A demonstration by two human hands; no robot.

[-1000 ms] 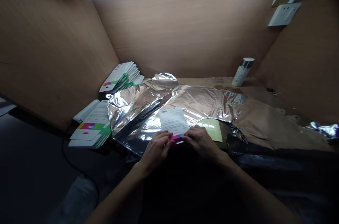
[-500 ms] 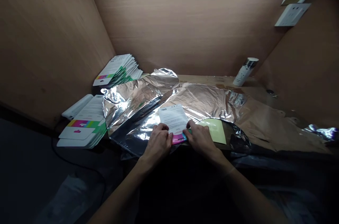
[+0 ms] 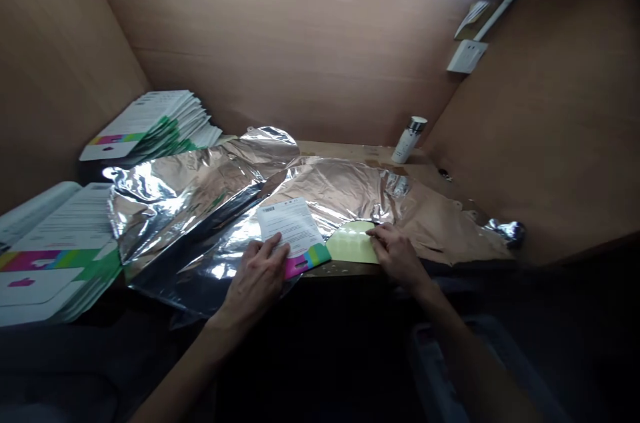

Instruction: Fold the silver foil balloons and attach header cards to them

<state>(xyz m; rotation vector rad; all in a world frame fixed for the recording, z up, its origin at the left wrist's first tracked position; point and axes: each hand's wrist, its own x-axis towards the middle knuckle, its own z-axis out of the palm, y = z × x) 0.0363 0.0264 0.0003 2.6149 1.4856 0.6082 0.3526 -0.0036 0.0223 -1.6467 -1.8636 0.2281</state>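
Note:
A flat white printed packet (image 3: 289, 226) with a pink, blue and green band lies on silvery foil film at the table's front edge. My left hand (image 3: 263, 271) is over its lower left side, fingers on top and holding it. Just right of the packet is a pale yellow-green sheet (image 3: 350, 243) with rows of faint round shapes, like a sticker sheet. The thumb and index finger of my right hand (image 3: 397, 253) are at that sheet's right edge, the other fingers curled in. Whether a sticker is between those fingertips is too small to see.
Crumpled foil film (image 3: 340, 176) spreads across the table. At left stand a stack of similar packets (image 3: 155, 123) and a nearer pile (image 3: 60, 263). A white bottle (image 3: 409, 140) is by the back wall, under a wall socket (image 3: 467, 56).
My right hand has let go of the packet and moved right to the yellow-green sheet. My left hand stays on the packet, whose colour band is now uncovered. The view has turned right.

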